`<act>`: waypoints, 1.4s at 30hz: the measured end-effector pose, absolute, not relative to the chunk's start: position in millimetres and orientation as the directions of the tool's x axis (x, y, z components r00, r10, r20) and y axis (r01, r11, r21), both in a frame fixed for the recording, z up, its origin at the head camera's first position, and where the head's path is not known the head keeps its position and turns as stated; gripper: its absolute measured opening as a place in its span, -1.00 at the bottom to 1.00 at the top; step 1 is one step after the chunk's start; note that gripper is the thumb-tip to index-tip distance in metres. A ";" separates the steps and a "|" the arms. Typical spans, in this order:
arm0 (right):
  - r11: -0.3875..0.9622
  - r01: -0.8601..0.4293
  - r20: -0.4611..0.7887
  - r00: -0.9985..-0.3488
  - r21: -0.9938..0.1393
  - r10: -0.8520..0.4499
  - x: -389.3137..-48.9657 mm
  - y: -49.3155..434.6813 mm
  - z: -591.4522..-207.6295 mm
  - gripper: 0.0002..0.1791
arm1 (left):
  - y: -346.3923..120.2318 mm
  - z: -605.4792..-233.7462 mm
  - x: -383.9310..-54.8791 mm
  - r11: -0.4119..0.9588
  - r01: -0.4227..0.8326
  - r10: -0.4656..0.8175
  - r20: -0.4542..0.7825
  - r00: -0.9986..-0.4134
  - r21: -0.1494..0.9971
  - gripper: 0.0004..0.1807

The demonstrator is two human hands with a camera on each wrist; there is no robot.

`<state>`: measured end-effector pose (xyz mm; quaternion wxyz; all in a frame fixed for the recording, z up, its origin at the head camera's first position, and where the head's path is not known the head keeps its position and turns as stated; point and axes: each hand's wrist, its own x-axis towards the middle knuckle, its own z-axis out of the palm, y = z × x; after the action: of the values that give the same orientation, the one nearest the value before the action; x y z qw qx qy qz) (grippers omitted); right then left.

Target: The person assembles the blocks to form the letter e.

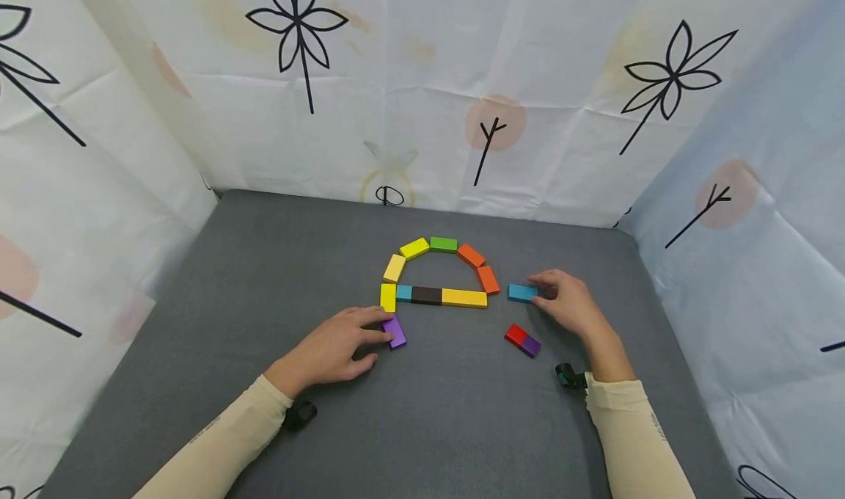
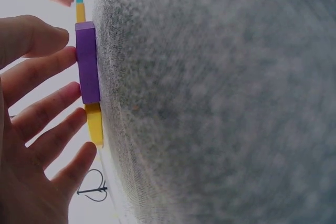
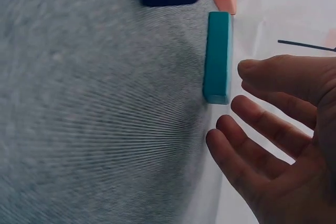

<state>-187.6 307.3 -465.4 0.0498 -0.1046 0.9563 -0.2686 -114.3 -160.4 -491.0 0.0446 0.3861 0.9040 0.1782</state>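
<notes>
My left hand (image 1: 343,341) lies with fingers spread over a purple block (image 1: 394,331). Its fingertips (image 2: 71,92) reach the side of that block in the left wrist view. The purple block sits just below an upright yellow block (image 1: 388,298), the left corner of an arch of coloured blocks. My right hand (image 1: 562,298) is beside a blue block (image 1: 521,293), at its right end. In the right wrist view the thumb and fingers are parted around that end, with a small gap between the thumb and the blue block.
A straight row of light blue, dark brown (image 1: 426,296) and yellow blocks closes the bottom of the arch. Orange blocks (image 1: 488,279) form its right side and a green block (image 1: 444,244) its top. A red block (image 1: 516,334) touches a dark purple block (image 1: 531,346). Printed white curtains surround the grey table (image 1: 462,411).
</notes>
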 end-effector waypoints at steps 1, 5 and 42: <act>0.832 -0.173 -0.038 -0.973 -0.527 -0.227 -187.9 307.7 -466.9 -0.54 | -160.4 -490.9 -114.4 0.638 0.681 0.713 0.056 -0.698 0.359 -0.55; 0.825 -0.165 -0.038 -0.975 -0.540 -0.220 -188.5 309.2 -472.3 -0.53 | -160.4 -490.9 -114.7 0.639 0.676 0.712 0.053 -0.701 0.366 -0.55; 0.764 -0.077 -0.037 -0.991 -0.641 -0.131 -187.6 315.0 -487.1 -0.61 | -162.5 -492.0 -115.5 0.617 0.685 0.716 0.084 -0.693 0.388 -0.58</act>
<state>-187.6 315.0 -487.1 0.0400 -0.0555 0.9383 -0.3391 -115.5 -162.5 -492.0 0.0395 0.3898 0.8984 0.1986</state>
